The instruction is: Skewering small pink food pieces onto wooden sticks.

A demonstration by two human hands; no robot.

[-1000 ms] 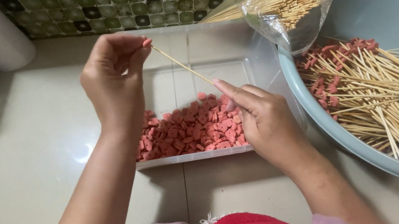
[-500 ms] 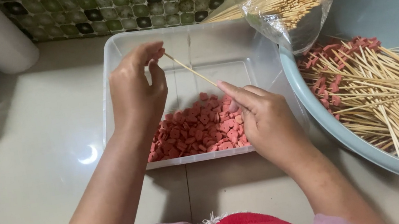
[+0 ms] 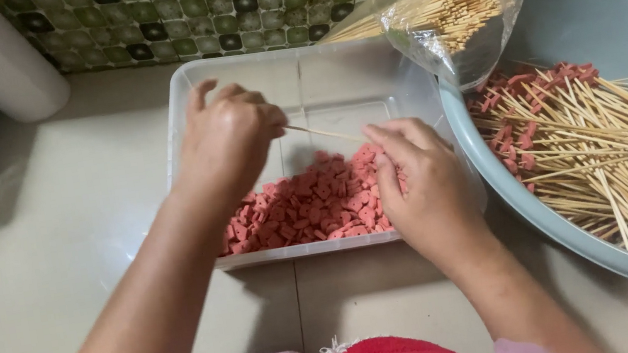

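- Bamboo skewer (image 3: pixel 324 133) pinched in left hand (image 3: pixel 229 144), now lowered from raised to nearly level over clear tub (image 3: pixel 179 122).
- Right hand (image 3: pixel 416 185) fingers curled at skewer tip, grasping pink sausage pieces (image 3: pixel 310 206); threading underway.
- Grey basin (image 3: pixel 610 29) of finished skewers at 3 o'clock, bagged sticks (image 3: pixel 447 8) at 1.

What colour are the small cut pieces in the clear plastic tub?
Reddish-pink; the pieces fill the near end of the clear tub, seen in the head view.

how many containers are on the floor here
2: a clear plastic tub of red pieces under both hands, and a grey-blue basin of skewers to its right; more may sit outside the view.
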